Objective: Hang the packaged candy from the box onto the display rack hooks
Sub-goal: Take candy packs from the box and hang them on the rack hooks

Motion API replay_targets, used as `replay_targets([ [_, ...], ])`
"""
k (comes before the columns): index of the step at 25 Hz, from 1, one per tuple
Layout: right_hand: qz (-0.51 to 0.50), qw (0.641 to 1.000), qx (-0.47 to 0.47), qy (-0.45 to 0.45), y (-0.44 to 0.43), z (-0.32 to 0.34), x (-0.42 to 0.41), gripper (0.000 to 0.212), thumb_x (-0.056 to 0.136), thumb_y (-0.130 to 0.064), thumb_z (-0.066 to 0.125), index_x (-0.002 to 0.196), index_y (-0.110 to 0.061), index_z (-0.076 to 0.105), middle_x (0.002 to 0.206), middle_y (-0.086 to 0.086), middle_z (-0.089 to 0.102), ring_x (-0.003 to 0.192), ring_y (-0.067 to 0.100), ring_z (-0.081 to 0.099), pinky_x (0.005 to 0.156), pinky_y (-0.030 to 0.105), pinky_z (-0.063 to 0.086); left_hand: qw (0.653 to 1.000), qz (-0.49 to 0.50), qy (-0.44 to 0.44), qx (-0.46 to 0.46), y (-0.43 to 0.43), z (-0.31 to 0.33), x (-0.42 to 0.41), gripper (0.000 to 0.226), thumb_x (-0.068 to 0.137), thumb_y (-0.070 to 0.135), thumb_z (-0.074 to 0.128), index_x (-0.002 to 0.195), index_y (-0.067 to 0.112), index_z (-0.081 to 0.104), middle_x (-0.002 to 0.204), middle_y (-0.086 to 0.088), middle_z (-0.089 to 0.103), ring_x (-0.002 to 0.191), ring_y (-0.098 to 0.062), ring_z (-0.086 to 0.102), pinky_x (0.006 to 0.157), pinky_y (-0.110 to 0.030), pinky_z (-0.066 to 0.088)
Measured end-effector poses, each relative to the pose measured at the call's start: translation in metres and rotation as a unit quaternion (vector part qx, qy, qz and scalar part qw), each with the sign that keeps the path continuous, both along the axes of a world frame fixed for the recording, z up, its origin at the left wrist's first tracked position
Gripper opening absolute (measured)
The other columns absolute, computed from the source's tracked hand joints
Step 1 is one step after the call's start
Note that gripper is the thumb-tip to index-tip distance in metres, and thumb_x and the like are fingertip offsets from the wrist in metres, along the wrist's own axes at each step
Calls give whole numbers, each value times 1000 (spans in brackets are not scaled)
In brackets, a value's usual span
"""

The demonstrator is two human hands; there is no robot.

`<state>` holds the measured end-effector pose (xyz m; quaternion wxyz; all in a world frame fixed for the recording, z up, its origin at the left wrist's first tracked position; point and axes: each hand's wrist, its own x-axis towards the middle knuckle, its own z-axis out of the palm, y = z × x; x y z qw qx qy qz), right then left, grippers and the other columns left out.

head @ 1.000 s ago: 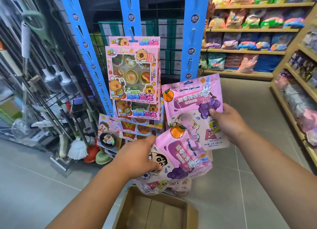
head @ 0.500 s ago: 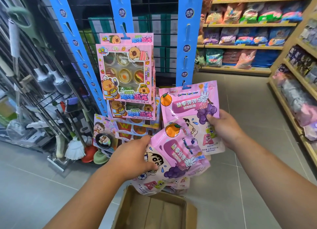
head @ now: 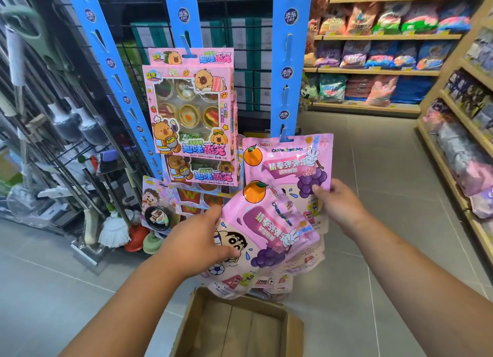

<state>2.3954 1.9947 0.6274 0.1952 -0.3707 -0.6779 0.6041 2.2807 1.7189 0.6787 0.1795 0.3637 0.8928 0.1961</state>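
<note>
Pink candy bag looks seated on a hook of the blue strip, its edge pinched by the right hand. Above the box, the left hand grips a bundle of bags. The next move probably calls for letting go and drawing another bag.

A shop: stocked shelves, hanging display strips.

Shop aisle, grey tiled floor with pale grout lines. Wooden shelves at back right, full of colourful bagged goods; another wooden shelf unit along the right edge, also packed. Left side: mops and brooms against a dark rack, red plunger on the floor. Black wire grid at centre back, green-and-white cartons behind it. Even indoor light
</note>
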Motion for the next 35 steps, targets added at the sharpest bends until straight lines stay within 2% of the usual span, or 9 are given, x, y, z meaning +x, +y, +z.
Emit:
replay_targets([
  [6, -37, 998, 51, -12, -12, -1, 19, 44, 96, -30, 60, 136, -17, 46, 132, -3, 51, 116, 14, 55, 104, 37, 43, 989, 72, -76, 102, -2, -5, -2, 57, 66, 40, 88, 109, 32, 52, 96, 15, 72, 89, -7, 70, 82, -42, 59],
  [10, -72, 992, 38, 96, -40, 19, 35, 30, 98, -27, 55, 128, -26, 48, 127, 0, 57, 101, 4, 58, 80, 19, 47, 962, 116, -144, 199, 12, -4, 2, 54, 67, 33, 90, 108, 33, 55, 98, 13, 74, 91, -8, 71, 86, -41, 59],
  [14, 55, 989, -30, 134, -63, 38, 41, 54, 88, -34, 58, 138, -24, 43, 119, -1, 67, 107, 16, 66, 89, 34, 56, 910, 151, -231, 309, 39, 4, 12, 54, 70, 21, 89, 113, 27, 57, 104, 9, 76, 95, -10, 73, 84, -32, 60],
  [19, 62, 978, -5, 198, -57, 66, 39, 59, 79, 1, 70, 125, -30, 49, 100, -14, 75, 90, 6, 72, 66, 23, 58, 863, 159, -287, 383, 75, 17, 18, 54, 71, 20, 89, 114, 25, 57, 109, 2, 75, 94, -15, 74, 80, -37, 62],
  [23, 56, 975, 26, 215, -37, 88, 32, 70, 79, 8, 69, 136, -24, 44, 112, -4, 71, 94, 8, 72, 70, 25, 59, 875, 150, -259, 381, 92, 31, 16, 57, 65, 41, 90, 108, 33, 53, 110, 9, 71, 101, -12, 71, 87, -41, 60],
  [26, 57, 973, 40, 218, -28, 101, 27, 66, 80, 7, 70, 128, -32, 46, 116, -4, 68, 97, 8, 71, 71, 27, 60, 887, 156, -239, 362, 101, 40, 13, 78, 52, 63, 85, 112, 26, 52, 115, 4, 66, 105, -16, 67, 88, -43, 58],
  [29, 62, 975, 36, 211, -21, 103, 23, 66, 81, 6, 70, 132, -28, 47, 116, -6, 69, 99, 10, 70, 72, 31, 61, 901, 167, -214, 339, 106, 44, 13, 72, 66, 56, 84, 115, 16, 49, 113, -1, 61, 102, -15, 60, 82, -30, 53],
  [32, 67, 978, 25, 197, -17, 96, 18, 68, 82, 4, 71, 139, -23, 46, 121, -1, 69, 106, 21, 69, 80, 43, 61, 903, 190, -210, 323, 110, 42, 10, 82, 71, 52, 83, 131, 10, 47, 134, -13, 54, 121, -25, 56, 96, -37, 50],
  [35, 71, 979, 19, 192, -14, 90, 14, 66, 82, 6, 69, 139, -20, 46, 122, 0, 69, 106, 23, 69, 79, 45, 60, 902, 187, -215, 323, 112, 41, 10, 103, 51, 69, 82, 132, 17, 47, 135, -4, 60, 120, -22, 60, 100, -43, 52],
])
